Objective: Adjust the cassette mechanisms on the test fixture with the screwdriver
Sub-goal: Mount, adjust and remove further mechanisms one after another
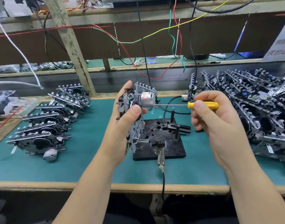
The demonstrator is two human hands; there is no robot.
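Bright, even overhead light is falling on the green-topped work surface (83, 165), casting only soft shadows. Wide-angle distortion is bending the edges, and corners are blurring slightly.

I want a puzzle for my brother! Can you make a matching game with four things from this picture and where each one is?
Things:
1. screwdriver
2. cassette mechanism
3. black fixture plate
4. green and red wires

Places:
A. lying on the green mat
B. in the left hand
C. hanging above the bench
D. in the right hand

Pairs: 1-D, 2-B, 3-A, 4-C
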